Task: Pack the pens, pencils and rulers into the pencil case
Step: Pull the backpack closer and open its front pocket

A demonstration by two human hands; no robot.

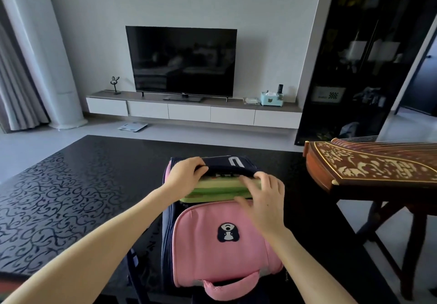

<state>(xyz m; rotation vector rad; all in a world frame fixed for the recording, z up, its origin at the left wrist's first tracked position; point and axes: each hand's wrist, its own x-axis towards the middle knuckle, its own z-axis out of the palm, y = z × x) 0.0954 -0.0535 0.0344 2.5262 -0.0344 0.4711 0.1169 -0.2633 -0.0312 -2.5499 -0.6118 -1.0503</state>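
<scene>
A pink and navy backpack lies on the black patterned table. A green pencil case sticks out of its open top. My left hand grips the navy flap of the bag with curled fingers and holds it back above the case. My right hand rests on the right end of the green case, fingers spread over its top edge. No pens, pencils or rulers show in view.
A wooden zither on a dark stand sits just right of the table. Beyond the table are a TV on a low white cabinet and a dark glass cabinet at right.
</scene>
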